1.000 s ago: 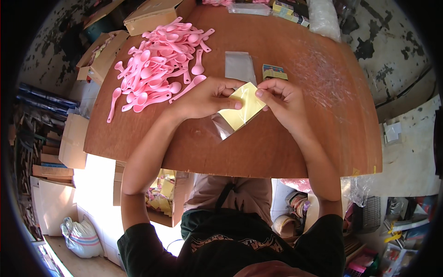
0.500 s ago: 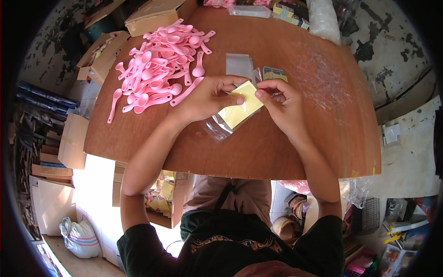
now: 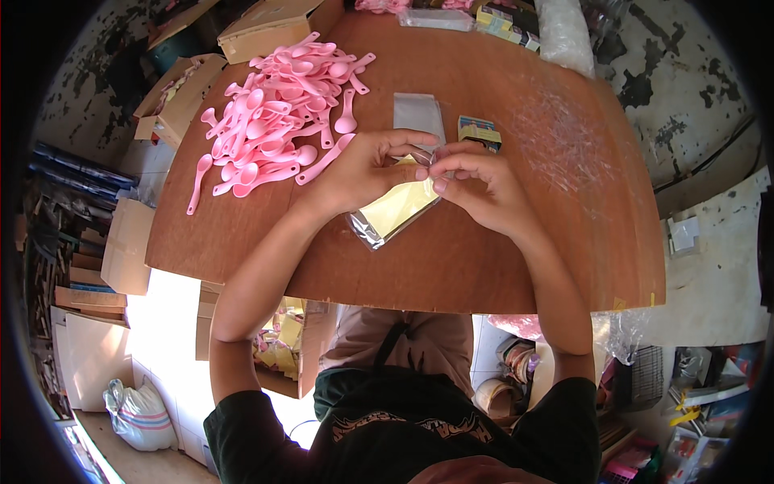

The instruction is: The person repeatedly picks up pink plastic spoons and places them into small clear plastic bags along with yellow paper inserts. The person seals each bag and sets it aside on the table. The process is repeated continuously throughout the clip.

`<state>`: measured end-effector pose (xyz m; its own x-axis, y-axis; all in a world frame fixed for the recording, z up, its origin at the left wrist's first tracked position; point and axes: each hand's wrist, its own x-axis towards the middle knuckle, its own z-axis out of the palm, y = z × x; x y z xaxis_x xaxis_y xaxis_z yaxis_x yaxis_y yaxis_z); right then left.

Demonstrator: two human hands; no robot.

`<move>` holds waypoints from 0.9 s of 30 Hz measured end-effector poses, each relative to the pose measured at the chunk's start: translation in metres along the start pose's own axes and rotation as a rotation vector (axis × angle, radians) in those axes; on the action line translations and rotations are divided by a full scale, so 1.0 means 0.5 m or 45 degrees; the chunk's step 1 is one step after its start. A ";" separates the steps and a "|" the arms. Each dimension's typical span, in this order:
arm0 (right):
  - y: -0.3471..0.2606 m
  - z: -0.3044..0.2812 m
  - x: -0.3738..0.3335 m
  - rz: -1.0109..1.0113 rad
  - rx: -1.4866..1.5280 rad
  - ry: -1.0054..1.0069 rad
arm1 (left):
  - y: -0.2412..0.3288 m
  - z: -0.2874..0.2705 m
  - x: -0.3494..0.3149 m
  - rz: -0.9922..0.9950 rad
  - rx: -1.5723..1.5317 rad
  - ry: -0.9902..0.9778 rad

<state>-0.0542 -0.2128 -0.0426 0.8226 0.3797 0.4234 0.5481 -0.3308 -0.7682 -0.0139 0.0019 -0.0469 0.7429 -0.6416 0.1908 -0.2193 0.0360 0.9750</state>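
A yellow card (image 3: 397,206) lies inside a clear plastic bag (image 3: 372,235), tilted above the table in front of me. My left hand (image 3: 359,173) grips the bag and card, its thumb across the upper end. At the bag's upper edge, the fingertips of my right hand (image 3: 484,187) are closed in a pinch on the plastic. Just beyond my hands lie a stack of flat clear bags (image 3: 416,113) and a small pile of printed cards (image 3: 479,131). To the left of my left hand spreads a heap of pink plastic spoons (image 3: 278,121).
The brown wooden table (image 3: 484,274) has thin clear plastic strips (image 3: 564,137) scattered on its right. Cardboard boxes (image 3: 278,28) stand at the far left. A roll of clear wrap (image 3: 564,40) is at the far right. Below the table edge, a box holds yellow cards (image 3: 282,335).
The yellow card has slid down into the clear bag. My right hand has shifted left, from the card's corner to the bag's upper edge.
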 end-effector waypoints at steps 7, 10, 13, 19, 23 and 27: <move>0.001 -0.023 -0.004 0.440 0.400 -0.395 | 0.000 0.006 0.003 0.064 0.076 -0.102; 0.005 -0.015 -0.009 0.413 0.419 -0.556 | 0.012 0.013 0.001 0.019 0.118 -0.144; -0.002 -0.002 -0.002 0.410 0.243 -0.516 | 0.014 0.013 -0.014 0.041 0.313 -0.147; 0.014 -0.064 0.027 0.415 0.359 -0.180 | 0.027 -0.012 -0.036 -0.265 0.511 -0.166; 0.066 -0.056 0.124 0.407 0.022 0.186 | 0.023 -0.040 -0.049 -0.291 0.261 -0.209; 0.110 0.051 0.197 -0.108 -0.293 -0.133 | 0.004 -0.037 -0.055 -0.108 -0.143 -0.634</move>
<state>0.0531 -0.1715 -0.0551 0.7588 0.4976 0.4203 0.6441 -0.4771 -0.5980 -0.0231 0.0339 -0.0481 0.3583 -0.9317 0.0596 -0.0814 0.0324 0.9962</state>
